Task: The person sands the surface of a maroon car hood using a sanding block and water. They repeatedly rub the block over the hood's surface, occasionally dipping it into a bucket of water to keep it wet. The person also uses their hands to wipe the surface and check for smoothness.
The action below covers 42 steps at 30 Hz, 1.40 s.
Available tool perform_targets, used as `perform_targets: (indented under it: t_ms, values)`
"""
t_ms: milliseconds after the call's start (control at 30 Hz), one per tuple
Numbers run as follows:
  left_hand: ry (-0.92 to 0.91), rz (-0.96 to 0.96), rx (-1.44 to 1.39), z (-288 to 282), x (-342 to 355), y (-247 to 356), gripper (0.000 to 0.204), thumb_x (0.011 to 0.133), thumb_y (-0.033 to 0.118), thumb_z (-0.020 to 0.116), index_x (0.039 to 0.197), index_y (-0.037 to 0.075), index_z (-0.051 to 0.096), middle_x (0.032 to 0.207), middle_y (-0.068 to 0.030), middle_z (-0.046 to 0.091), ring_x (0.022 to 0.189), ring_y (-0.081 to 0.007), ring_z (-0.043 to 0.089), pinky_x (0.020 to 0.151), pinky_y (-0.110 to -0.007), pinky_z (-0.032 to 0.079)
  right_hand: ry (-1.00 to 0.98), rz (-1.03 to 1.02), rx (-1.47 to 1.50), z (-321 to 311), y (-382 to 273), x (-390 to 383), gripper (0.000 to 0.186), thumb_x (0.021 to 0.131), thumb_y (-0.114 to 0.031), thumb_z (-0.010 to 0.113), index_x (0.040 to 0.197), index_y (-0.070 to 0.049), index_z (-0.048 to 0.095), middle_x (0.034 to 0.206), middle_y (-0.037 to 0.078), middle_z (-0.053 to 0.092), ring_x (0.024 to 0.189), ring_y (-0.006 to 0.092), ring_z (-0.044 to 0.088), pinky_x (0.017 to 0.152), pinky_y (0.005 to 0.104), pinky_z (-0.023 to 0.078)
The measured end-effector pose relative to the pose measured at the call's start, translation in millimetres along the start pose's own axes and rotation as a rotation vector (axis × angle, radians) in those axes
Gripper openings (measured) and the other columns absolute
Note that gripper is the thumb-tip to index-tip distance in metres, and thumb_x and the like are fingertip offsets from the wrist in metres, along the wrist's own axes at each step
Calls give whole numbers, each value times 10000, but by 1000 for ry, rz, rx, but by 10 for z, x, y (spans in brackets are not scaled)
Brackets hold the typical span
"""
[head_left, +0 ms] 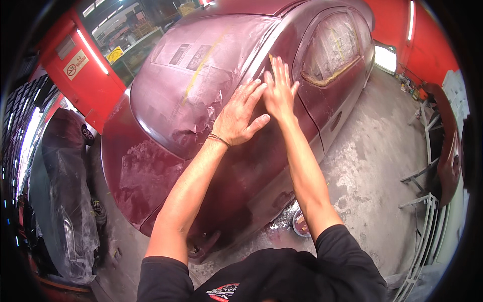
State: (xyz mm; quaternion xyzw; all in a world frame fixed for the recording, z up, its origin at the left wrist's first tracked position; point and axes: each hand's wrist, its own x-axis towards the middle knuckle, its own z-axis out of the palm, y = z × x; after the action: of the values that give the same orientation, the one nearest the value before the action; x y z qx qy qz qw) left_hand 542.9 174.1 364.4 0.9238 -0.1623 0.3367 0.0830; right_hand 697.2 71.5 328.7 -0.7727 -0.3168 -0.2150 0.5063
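Flat, unclosed hands extend over the dark red car [226, 186], fingers straight, neither curled around any thing. Left hand [240, 115]: fingers slightly parted, thumb spread toward the right, thin dark band [218, 140] at the wrist. Right hand [280, 93]: beside the left and a little farther forward, its outer finger splayed. Both lie at the strip of bodywork between the two masked windows; how firmly the palms meet the surface cannot be told.

From left to right: near the floor's left edge stands a covered car [70, 176], dark and draped in clear plastic. Behind it rises a red door [108, 98] bearing a sign [75, 64] and a lit tube [92, 52]. The car fills the middle of the floor [375, 136]. Its large window, left of the hands, carries a wrinkled sheet [163, 90] tinted with red, crossed by a line of yellow tape [201, 65]; below the sheet's lower edge, a body panel shows a pale, uneven patch [148, 168]. A small yellowish piece [270, 58] shows at the fingertips of the right hand. The side window [331, 48], right of the hands, is filmed over within a yellowish border. Near the car's lower right edge, a round tub [296, 229] sits on the floor, partly behind the right forearm. Toward the floor's right edge stand a dark red panel [448, 151] and a pale metal rack [425, 231].
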Motion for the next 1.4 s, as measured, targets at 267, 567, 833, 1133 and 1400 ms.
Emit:
perform_targets:
  t_ms: [267,567,833,1133,1400]
  values:
    - [0,49,20,21,72,17,804,1042,546,608,1645,53,406,1650,-254,455,1570,-430,381,1316,-546,256,-34,581,-66,-204,750,-1199,673,1174,-533,284,1747,-183,241,1823,89,204,1686,329,144,1272,744,91]
    - [80,19,-11,104,51,-100,753,1069,595,536,1580,44,497,1619,-215,521,1566,-399,404,1302,-528,288,-68,-9,-194,136,-309,-1476,675,1178,-377,332,1745,-68,136,1822,190,105,1689,382,72,1259,772,21]
    - [-67,21,170,157,13,-191,732,1059,629,512,1568,103,548,1652,-168,500,1600,-338,363,1321,-536,235,-59,-5,14,298,-521,-1782,676,1149,-378,422,1726,-68,255,1818,156,183,1680,379,145,1258,770,29]
    - [-15,177,269,230,96,-90,676,1055,601,541,1522,114,591,1639,-184,493,1593,-381,355,1313,-556,253,15,-15,-161,133,367,-1651,656,1181,-415,329,1757,-139,180,1840,113,96,1694,367,35,1264,761,18]
    - [-232,239,380,73,-8,-172,659,903,309,778,1506,138,574,1628,-136,505,1600,-330,359,1328,-567,227,4,141,-39,366,-245,-2300,690,1168,-415,384,1755,-119,176,1838,99,129,1695,347,66,1249,783,-21]
